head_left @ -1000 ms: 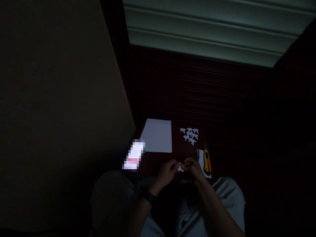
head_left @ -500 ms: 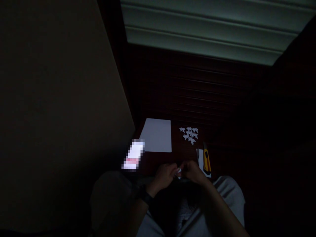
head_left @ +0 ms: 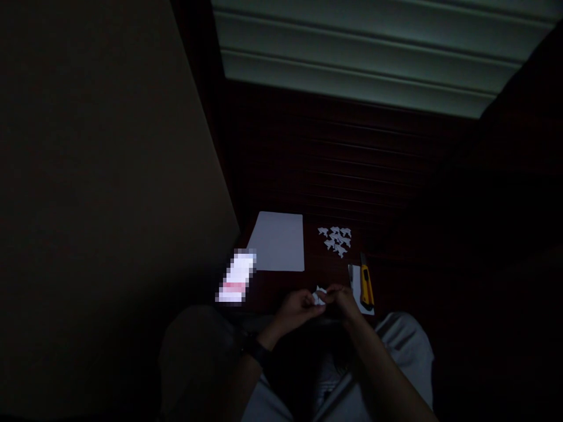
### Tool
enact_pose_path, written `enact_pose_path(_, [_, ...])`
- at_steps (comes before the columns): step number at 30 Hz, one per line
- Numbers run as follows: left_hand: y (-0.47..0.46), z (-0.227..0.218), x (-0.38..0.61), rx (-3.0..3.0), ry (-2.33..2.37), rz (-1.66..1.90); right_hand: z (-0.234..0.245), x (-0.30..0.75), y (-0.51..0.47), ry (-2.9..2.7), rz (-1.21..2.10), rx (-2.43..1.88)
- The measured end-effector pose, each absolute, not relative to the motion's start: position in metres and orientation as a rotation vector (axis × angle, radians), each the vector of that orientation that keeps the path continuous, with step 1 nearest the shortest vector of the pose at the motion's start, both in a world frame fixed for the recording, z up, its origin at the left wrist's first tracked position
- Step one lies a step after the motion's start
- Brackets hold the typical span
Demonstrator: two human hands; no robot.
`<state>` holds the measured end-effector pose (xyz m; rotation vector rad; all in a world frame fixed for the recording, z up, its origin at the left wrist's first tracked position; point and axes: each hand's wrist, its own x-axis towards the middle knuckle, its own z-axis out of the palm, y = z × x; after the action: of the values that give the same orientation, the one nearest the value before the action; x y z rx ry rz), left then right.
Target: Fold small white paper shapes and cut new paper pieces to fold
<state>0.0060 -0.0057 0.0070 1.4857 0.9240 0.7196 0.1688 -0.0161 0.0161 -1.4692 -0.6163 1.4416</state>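
The room is very dark. My left hand (head_left: 295, 308) and my right hand (head_left: 342, 301) meet over the near edge of a small dark table (head_left: 325, 272), fingers pinched together on a small white piece of folded paper (head_left: 318, 295) held between them. A dark band sits on my left wrist. Beyond the hands lies a cluster of several small white folded paper shapes (head_left: 336, 239).
A white paper sheet (head_left: 277, 241) lies on the table's left. A lit, blurred screen (head_left: 236, 277) sits at the left edge. A yellow utility knife (head_left: 366, 285) rests on a white slip at the right. A wall stands left, window blinds (head_left: 360, 53) ahead.
Both hands stay joined on the small paper piece, shifting it slightly: they dipped towards me, then came back up. The view has drifted a little.
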Motion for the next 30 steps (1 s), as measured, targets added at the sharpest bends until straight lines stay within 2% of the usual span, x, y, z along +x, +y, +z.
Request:
enact_pose_path(9, [-0.005, -0.002, 0.012, 1.401, 1.000, 0.797, 0.017, 0.161, -0.025, -0.507, 1.482, -1.341])
enact_pose_path(15, [-0.008, 0.005, 0.010, 1.234, 1.015, 0.759, 0.025, 0.162, -0.028, -0.678, 1.576, -1.338])
enact_pose_path(21, [-0.004, 0.003, 0.007, 1.400, 1.125, 0.606, 0.033, 0.168, -0.024, -1.154, 1.426, -1.441])
enact_pose_path(30, [-0.002, 0.012, 0.000, 1.590, 1.033, 0.598, 0.027, 0.165, -0.030, -1.087, 1.357, -1.377])
